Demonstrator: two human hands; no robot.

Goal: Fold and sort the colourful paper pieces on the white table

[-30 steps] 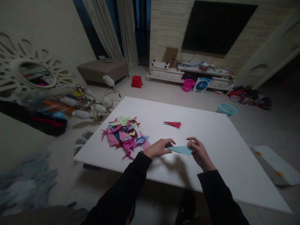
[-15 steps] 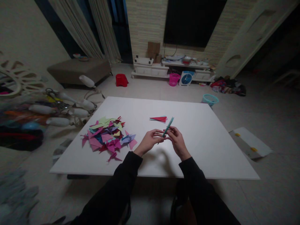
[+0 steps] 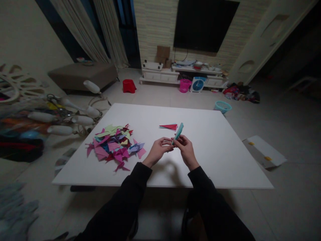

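Observation:
A folded light-blue paper (image 3: 179, 131) is held tilted upward over the table, its wider end pointing away from me. My right hand (image 3: 185, 149) pinches it near its lower part. Close on the other side, my left hand (image 3: 159, 150) has its thumb and fingertips closed at the paper's lower tip. Just beyond the hands lie folded red and light-blue papers (image 3: 169, 127) on the table. To the left is a heap of folded paper cranes (image 3: 114, 142) in pink, green, purple, red and other colours.
The white table (image 3: 215, 167) spreads under both hands. A lamp with several white shades (image 3: 60, 130) stands beyond its left edge. Past the far edge are a red stool (image 3: 129, 86), a pink bin (image 3: 185, 85) and a turquoise basket (image 3: 223, 106). A white board (image 3: 267, 150) lies at the right.
The light-blue paper has turned from lying crosswise between my hands to pointing up and away. My hands have come closer together. The view has swung to the right.

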